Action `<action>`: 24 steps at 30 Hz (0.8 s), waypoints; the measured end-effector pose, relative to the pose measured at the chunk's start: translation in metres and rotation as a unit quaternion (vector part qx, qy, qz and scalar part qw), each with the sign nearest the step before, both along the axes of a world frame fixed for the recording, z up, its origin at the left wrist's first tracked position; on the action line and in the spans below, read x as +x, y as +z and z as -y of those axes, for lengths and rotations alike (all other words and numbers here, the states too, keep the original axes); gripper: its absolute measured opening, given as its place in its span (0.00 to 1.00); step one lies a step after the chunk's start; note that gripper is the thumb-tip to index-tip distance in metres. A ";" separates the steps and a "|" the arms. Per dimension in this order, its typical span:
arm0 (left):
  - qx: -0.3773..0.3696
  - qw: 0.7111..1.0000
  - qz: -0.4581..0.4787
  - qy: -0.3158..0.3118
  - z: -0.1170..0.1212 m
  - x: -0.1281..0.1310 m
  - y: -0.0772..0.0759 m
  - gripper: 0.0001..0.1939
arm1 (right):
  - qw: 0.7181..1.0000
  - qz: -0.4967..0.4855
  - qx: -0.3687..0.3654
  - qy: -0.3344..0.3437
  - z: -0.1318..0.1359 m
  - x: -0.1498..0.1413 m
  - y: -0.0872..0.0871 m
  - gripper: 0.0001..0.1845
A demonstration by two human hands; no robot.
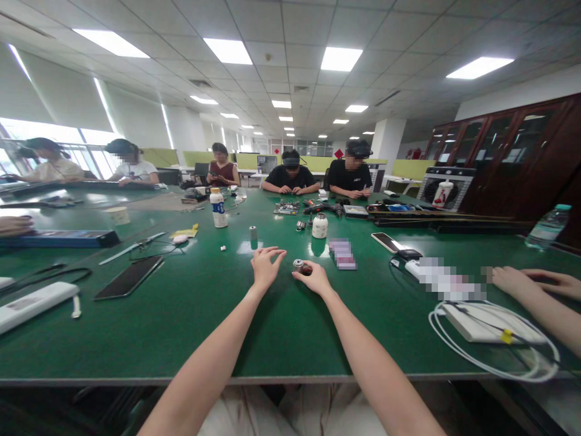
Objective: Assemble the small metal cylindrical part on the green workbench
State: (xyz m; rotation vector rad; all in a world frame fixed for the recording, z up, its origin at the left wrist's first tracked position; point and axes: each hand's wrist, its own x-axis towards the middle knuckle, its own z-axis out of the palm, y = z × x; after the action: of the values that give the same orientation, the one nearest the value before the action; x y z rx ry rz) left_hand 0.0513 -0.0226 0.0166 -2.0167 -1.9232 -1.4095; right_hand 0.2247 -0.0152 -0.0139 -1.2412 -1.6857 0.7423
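My right hand [314, 280] is closed round a small silvery metal cylinder [298, 264] with a ring-shaped top, held low over the green table [281, 333]. The fingers hide most of its body, so I cannot tell its exact kind. My left hand [267, 266] is beside it on the left, fingers stretched out and thumb apart, with nothing in it. Just beyond the left hand a small grey cylinder [253, 232] stands upright. A tiny white piece [223, 247] lies to its left.
Farther off stand a white jar [320, 226] and a bottle with a blue label [218, 209]. Phones [129, 277] [385, 242] lie at both sides. A coiled white cable [436, 333] and another person's hands [512, 281] are at right. Several people sit around the table.
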 end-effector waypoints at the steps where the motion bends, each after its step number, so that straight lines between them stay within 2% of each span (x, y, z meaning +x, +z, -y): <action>1: 0.021 1.000 -0.003 -0.023 0.002 0.005 0.003 0.10 | 1.000 0.004 -0.001 -0.001 0.000 0.000 0.000 0.22; 6: 0.004 0.997 -0.026 -0.071 0.011 0.025 0.004 0.08 | 1.000 0.012 -0.006 0.001 0.002 0.000 0.003 0.23; 13: -0.038 0.994 -0.031 -0.093 0.008 0.026 0.000 0.11 | 1.000 0.001 -0.013 0.016 0.001 0.000 0.001 0.21; 16: -0.068 0.991 -0.010 -0.113 0.007 0.023 0.000 0.14 | 0.999 -0.038 -0.021 0.019 -0.002 -0.003 0.003 0.26; 18: -0.084 0.989 0.009 -0.121 0.008 0.020 -0.001 0.20 | 0.996 -0.080 -0.022 0.015 -0.003 -0.004 0.007 0.30; 21: -0.107 0.985 0.003 -0.138 0.010 0.018 -0.005 0.29 | 0.996 -0.084 -0.002 -0.001 -0.002 -0.003 0.015 0.24; 24: -0.110 0.982 -0.028 -0.150 0.011 0.018 -0.009 0.22 | 0.999 0.007 0.043 -0.016 0.004 -0.001 0.022 0.15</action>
State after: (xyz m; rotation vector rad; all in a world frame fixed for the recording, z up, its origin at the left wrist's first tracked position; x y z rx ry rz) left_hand 0.0692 -0.0337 0.0074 -2.5091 -1.8884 -1.2144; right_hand 0.2241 -0.0188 0.0080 -1.2132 -1.6870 0.6369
